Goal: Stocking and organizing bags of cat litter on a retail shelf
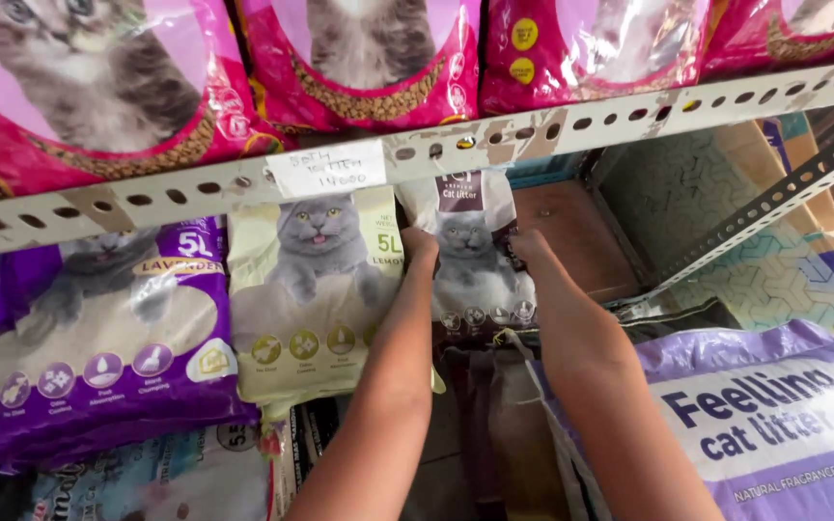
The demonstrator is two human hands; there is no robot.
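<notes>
I take the perforated metal shelf rail point(571, 123) that runs across the view as my landmark. Under its left end I see a purple litter bag point(98, 338) with a grey cat pictured on it, leaning upright, and just right of that, still under the rail, a pale yellow-green litter bag point(306, 299) of the same shape. My left hand point(419, 246) comes up from below to just beneath the rail's middle; its fingers are curled onto the left edge of a white and grey litter bag point(470, 256), which stands upright beneath the rail, touching the yellow-green one. My right hand point(531, 246) sits on that bag's right edge, fingers bent against it, so the bag is held between both hands, though I cannot tell how tightly either grip closes. Right of the bag, under the rail, I see the bare brown shelf back point(576, 232). Lower right, well below the rail, lies a lilac litter sack point(774, 425). Above the rail, a row of pink cat food bags point(359, 58) fills the upper shelf, and a handwritten paper label point(325, 169) is stuck on the rail left of its middle.
</notes>
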